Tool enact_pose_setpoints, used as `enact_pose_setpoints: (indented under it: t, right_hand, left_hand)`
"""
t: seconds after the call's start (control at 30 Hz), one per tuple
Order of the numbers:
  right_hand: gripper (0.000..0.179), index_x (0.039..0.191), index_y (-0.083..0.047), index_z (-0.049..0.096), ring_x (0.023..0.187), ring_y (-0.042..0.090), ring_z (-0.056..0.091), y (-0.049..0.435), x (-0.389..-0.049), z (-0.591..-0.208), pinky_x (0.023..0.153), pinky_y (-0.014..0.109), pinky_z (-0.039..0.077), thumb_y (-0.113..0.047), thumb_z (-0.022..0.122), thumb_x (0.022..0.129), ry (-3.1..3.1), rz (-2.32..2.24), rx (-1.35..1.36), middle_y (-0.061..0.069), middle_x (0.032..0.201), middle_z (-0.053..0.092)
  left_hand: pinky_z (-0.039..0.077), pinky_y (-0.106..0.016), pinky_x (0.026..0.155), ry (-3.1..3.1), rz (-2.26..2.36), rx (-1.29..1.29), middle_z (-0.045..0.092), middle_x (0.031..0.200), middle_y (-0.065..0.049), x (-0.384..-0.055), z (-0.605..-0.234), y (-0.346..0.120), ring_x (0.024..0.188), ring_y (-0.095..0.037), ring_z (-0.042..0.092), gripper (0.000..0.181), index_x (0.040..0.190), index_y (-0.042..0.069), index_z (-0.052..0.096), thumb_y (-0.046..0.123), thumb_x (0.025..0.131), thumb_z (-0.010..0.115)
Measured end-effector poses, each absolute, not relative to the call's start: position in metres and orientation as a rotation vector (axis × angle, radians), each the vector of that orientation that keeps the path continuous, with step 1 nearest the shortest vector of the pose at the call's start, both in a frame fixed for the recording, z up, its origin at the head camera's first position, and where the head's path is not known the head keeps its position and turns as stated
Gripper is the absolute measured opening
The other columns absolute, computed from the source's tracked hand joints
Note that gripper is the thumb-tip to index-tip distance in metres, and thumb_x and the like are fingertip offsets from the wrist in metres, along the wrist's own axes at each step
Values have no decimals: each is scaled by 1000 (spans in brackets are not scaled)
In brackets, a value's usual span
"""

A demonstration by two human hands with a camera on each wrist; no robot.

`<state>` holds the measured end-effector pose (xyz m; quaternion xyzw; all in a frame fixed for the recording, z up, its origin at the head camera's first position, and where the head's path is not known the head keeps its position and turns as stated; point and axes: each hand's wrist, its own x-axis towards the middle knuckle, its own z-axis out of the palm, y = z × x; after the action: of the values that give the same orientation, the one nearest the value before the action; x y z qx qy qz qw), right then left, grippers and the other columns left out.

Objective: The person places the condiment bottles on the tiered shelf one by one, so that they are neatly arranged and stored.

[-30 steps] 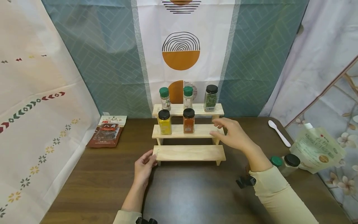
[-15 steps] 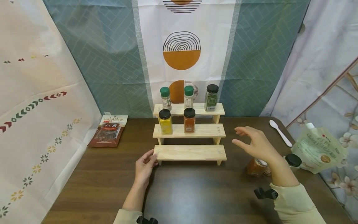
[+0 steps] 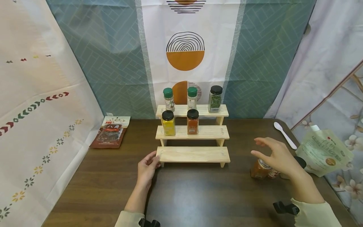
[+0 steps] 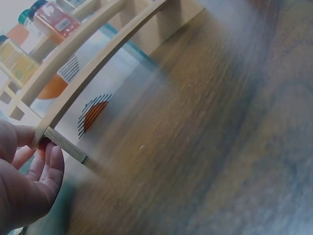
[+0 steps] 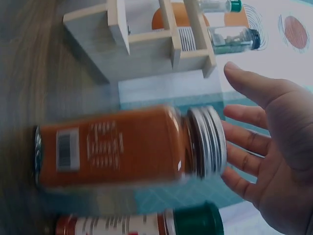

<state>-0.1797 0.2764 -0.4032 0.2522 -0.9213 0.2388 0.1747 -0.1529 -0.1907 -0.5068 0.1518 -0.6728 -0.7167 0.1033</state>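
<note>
A three-step wooden shelf [image 3: 193, 154] stands mid-table. My left hand [image 3: 147, 169] grips the left end of its lowest board, thumb above and fingers curled below, as the left wrist view shows. On the middle step are a yellow spice jar [image 3: 169, 126] and an orange-red spice jar [image 3: 193, 124], both black-lidded. Two green-capped shakers [image 3: 192, 100] and a black-lidded jar of green herbs [image 3: 215, 101] occupy the top step. My right hand [image 3: 279, 157], fingers spread and holding nothing, hovers by a silver-lidded jar of reddish-brown spice [image 5: 117, 147], its fingertips near the lid.
Beside the silver-lidded jar stands a green-capped bottle [image 5: 198, 223], with a black-lidded jar [image 3: 300, 162] behind my right hand. A pale green spouted pouch [image 3: 324, 153] and a white spoon [image 3: 285, 135] are at the right. A brown spice packet [image 3: 109, 134] lies at the left.
My right hand has moved from the right end of the middle step rightward and down to the silver-lidded jar. My left hand keeps its grip on the shelf.
</note>
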Motion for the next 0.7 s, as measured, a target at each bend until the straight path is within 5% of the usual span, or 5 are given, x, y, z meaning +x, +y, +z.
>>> enact_pose_setpoints:
  t: [0.17,0.43,0.7]
  right_hand:
    - [47,120,-5,71,94,25,68,289,-171,-407,75,36,55,-24,88,80,-2651,656,767,4,109,73]
    - [58,112,-5,74,88,21,68,296,-165,-408,71,42,57,-36,95,67,-2719,554,813,3,103,74]
    - [54,103,-4,75,76,8,61,302,-162,-411,59,31,53,-29,98,61,-2669,485,858,-5,91,70]
  left_hand:
    - [59,-24,70,-1979,-2118,450,70,109,-17,-153,-507,-190,77,-12,65,33,129,-7,64,1,96,68]
    - [59,-23,70,-1988,-2108,466,70,108,-16,-154,-506,-189,77,-11,65,32,128,-4,66,2,97,67]
    - [59,-23,70,-1998,-2104,468,71,107,-15,-155,-507,-190,77,-10,65,33,129,-4,65,2,97,67]
